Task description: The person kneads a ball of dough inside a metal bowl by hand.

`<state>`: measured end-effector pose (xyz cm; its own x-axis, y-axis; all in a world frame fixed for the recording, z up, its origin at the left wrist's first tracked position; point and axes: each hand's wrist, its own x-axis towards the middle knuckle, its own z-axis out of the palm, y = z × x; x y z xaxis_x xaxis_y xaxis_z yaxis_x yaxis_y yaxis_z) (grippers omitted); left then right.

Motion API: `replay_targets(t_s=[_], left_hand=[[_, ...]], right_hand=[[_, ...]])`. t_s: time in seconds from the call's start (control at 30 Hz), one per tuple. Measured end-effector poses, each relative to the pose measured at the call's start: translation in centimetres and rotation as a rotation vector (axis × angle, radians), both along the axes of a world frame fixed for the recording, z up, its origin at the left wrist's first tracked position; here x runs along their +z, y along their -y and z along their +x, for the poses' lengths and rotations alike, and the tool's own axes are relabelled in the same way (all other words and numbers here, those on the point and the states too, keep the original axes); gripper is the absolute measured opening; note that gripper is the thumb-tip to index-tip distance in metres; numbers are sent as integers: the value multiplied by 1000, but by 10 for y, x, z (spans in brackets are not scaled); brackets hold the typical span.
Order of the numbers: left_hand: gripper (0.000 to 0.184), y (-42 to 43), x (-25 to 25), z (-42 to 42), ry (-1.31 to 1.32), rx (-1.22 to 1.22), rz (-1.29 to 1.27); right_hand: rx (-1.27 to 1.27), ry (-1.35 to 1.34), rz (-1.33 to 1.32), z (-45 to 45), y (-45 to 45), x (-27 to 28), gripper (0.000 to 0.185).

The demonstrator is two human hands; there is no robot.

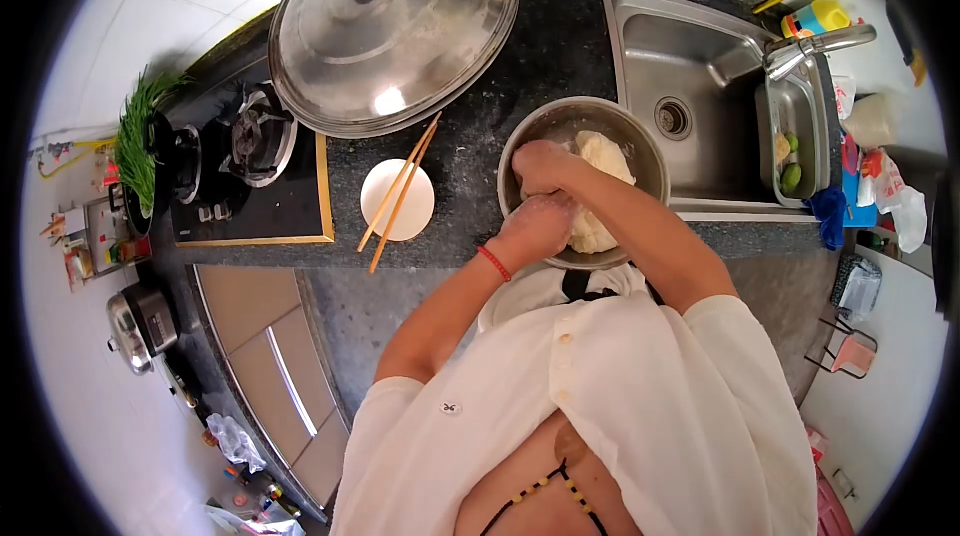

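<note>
A steel mixing bowl (653,158) stands on the dark counter with a pale lump of dough (606,158) inside. Both hands meet over the bowl's left side, beside the dough. My right hand (546,168) is closed, its fingers curled in near the rim. Just below it, my left hand (541,224) is also closed, with a red bracelet (493,263) at the wrist. The fingertips of both are hidden, so what they pinch does not show. My right forearm crosses over part of the dough.
Left of the bowl, chopsticks (404,194) rest across a small white bowl (415,211). A large steel lid (400,46) lies behind, near the gas stove (258,141). To the right is a sink (715,46) with a tap (820,48) and a steel basin (812,151) holding green vegetables.
</note>
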<state>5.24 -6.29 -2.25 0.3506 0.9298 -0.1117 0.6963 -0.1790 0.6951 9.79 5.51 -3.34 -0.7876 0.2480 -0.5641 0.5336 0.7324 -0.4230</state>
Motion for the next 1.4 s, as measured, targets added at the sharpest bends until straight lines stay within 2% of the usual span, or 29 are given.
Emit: replay_targets(t_s=[0.03,0.1,0.2,0.23,0.33,0.43,0.5,0.53,0.6,0.7,0.8,0.83,0.9,0.93,1.03,1.2,1.3,1.4], left_hand=[[25,-1,2,0,5,-4,-55],[27,1,-6,0,-3,5,38],[36,1,-14,3,-86,45,274],[39,1,-14,5,-126,73,366],[34,8,-5,8,-68,191,314],[29,6,11,-1,220,412,-109],[26,-1,7,-8,138,507,99],[25,-6,8,-11,97,555,202],[35,-19,10,-14,139,567,127],[49,-42,-2,-10,324,534,86],[50,-52,-19,10,184,559,29],[45,-53,-12,15,-55,549,-39],[44,-57,-18,10,-30,520,34],[43,-61,-22,9,-14,519,68],[39,-73,-24,3,61,572,-85],[32,-86,-44,-4,-31,640,-28],[30,-88,-46,-6,-44,642,-41],[30,-93,-46,-8,-77,622,-33]], right_hand=[[-17,5,-49,0,-1,-1,17],[-57,12,-149,4,-2,-4,20],[-355,-373,-104,24,-9,-2,20],[-359,-477,-104,34,-17,8,19],[-513,-629,-116,68,-27,44,19],[-667,-631,-65,102,-25,63,20],[-788,-564,-59,118,-14,69,20],[-773,-529,-53,123,-7,67,21],[-742,-461,-46,127,8,50,22],[-483,-524,439,110,21,24,38],[-652,-573,628,93,18,21,54],[-635,-532,574,93,19,10,56],[-604,-440,469,93,21,-10,60],[-575,-409,515,93,18,-12,58],[-546,-373,603,79,12,-19,53],[-512,-393,655,72,-6,-32,43],[-541,-457,598,72,-13,-36,40],[-513,-467,689,72,-13,-36,41]])
